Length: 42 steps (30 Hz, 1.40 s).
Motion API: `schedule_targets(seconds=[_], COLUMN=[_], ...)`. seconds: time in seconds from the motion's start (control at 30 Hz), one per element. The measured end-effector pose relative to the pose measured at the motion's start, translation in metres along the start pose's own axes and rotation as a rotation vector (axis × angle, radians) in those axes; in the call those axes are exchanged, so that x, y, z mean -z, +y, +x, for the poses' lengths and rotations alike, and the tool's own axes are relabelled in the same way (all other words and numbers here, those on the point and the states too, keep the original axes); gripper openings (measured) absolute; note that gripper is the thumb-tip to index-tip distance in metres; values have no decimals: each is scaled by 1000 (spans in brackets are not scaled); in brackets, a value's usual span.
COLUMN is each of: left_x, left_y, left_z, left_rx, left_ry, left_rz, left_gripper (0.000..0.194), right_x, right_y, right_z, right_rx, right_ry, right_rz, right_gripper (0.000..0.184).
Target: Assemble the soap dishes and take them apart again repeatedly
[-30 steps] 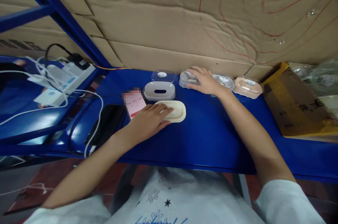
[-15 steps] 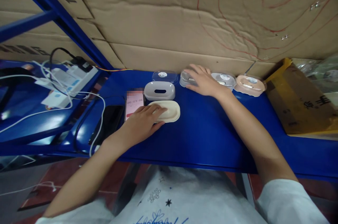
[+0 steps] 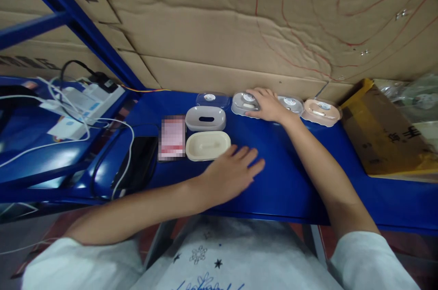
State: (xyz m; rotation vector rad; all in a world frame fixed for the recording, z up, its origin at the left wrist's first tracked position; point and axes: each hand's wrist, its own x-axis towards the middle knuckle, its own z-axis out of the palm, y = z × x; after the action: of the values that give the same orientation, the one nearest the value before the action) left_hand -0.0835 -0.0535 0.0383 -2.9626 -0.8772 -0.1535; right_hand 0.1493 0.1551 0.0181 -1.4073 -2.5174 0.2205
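My right hand [image 3: 268,104] grips the right end of a grey soap box [image 3: 241,105] with a clear, stickered lid, its thumb at the front and fingers behind. My left hand [image 3: 236,173] is open and holds nothing, its fingers spread over the blue tabletop. Just left of those fingers lies an oval cream dish [image 3: 207,146]. Behind it is a grey-white oval tray [image 3: 196,119] with a dark slot in its bottom. A clear lid [image 3: 214,100] with a round sticker lies at the back.
Another grey lidded box [image 3: 292,105] and a peach lidded box [image 3: 321,112] stand along the cardboard wall. A phone [image 3: 172,138] lies left of the dishes. White cables and a power strip [image 3: 87,110] are farther left. A cardboard carton [image 3: 390,135] bounds the right side.
My left hand slid the cream dish left beneath the slotted tray, then let go and moved right. My right hand has stayed at the grey soap box.
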Motion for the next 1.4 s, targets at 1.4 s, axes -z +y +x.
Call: schedule_targets(seconds=[1.4], left_x=[-35], left_y=[-26], left_z=[15], left_rx=[104], left_ry=[195], left_rz=[94], left_gripper=[27], right_x=[13], right_y=[-19], right_z=[-101], right_rx=[194], right_ry=[-144], right_rz=[185], right_gripper=[83])
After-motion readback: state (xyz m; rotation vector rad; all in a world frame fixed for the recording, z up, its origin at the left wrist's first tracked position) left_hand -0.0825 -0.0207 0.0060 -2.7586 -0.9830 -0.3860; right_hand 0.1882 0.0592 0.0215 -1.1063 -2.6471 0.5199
